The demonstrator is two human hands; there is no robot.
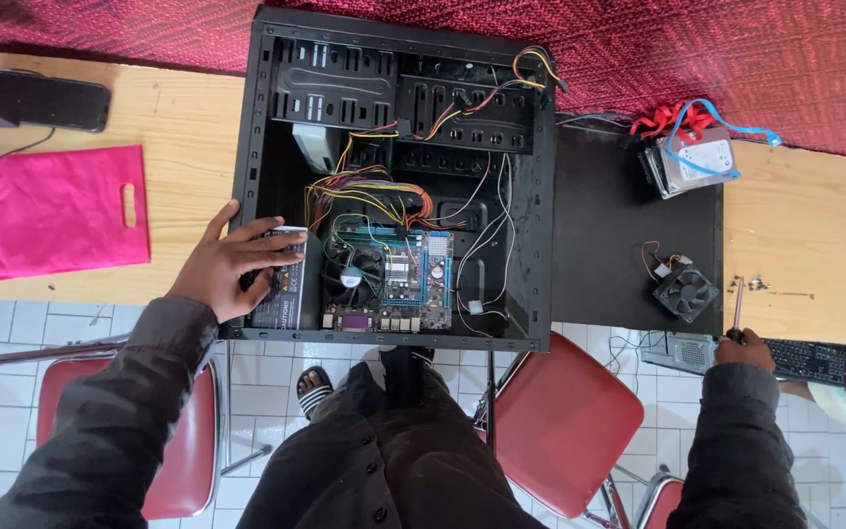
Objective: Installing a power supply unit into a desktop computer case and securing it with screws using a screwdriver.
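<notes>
Dark trousers [384, 460] and two grey sleeves fill the near edge, above red chairs [565, 421] on a white tiled floor. Beyond them a wooden table [178, 127] carries an open black case [394, 176] lying on its side, with its side panel [634, 225] flat just to the right. Inside the case sit a power supply [286, 284] at the lower left, a motherboard [399, 279] beside it, and loose coloured wires above. The left hand [232, 264] lies spread over the power supply, fingers curled round its top edge. The right hand [744, 348], well apart at the table's near edge, is closed on a screwdriver [737, 309]. A pink bag [61, 211] lies left of the case. On the panel rest a hard drive [697, 162] with red and blue cables and a small fan [685, 291].
</notes>
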